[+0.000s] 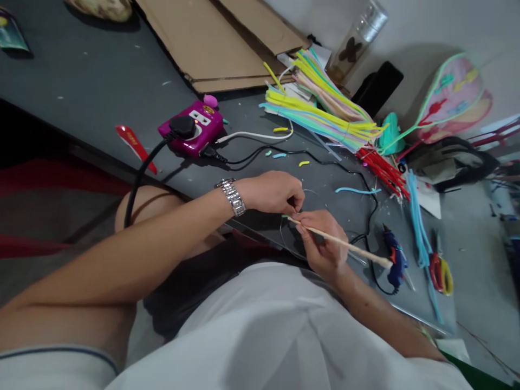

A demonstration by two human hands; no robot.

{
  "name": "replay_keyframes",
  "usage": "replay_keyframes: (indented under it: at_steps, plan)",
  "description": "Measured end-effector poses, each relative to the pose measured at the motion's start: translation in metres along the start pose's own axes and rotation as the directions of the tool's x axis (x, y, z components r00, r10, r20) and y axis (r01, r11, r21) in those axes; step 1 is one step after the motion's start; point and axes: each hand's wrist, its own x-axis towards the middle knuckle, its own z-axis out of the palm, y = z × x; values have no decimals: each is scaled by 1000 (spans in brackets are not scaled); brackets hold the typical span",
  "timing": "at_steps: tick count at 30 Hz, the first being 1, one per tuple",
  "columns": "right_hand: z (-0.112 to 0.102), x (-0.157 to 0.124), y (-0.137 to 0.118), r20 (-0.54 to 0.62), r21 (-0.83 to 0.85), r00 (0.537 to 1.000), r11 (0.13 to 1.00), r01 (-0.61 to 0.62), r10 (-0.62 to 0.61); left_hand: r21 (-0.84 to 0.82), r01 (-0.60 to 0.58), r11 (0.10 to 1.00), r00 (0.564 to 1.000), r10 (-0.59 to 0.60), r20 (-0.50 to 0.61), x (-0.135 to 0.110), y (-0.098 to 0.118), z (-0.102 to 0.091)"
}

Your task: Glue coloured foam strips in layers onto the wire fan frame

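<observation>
Probably light and pliable, the cream fuzzy stem [365, 252] slants across my right hand [325, 222] by the near edge of the surface [101, 70]. From my remote view, that grip is pinched closed near the stem's left end. My left hand [274, 192] curls beside the tip; I cannot tell what it holds. I'd judge a light hold near the tip best, lest it kink.

A plain white top [260, 330] covers the torso, its front creased into soft, grey-shadowed folds. The left sleeve [57, 364] is short and white too, with a thin dark line near its hem. A silver-toned watch [231, 197] of shiny metal links circles the left wrist [247, 193] (its dial cannot be made out). Dark cloth [190, 284] covers the lap.
</observation>
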Motion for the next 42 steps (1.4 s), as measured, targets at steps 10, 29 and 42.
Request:
replay_keyframes:
  at_steps: [10,29,42]
  plan:
    - [3,6,-1,34,-24,999,1000,7,-6,-148,-68,987,997,63,-34,-9,-9,-3]
    - [10,10,1,36,-31,998,998,-50,52,-20,24,1000,998,-22,64,-18,1,-15]
    - [12,12,3,58,-37,997,998,-58,60,-20,65,998,996,-63,63,-19,5,-14]
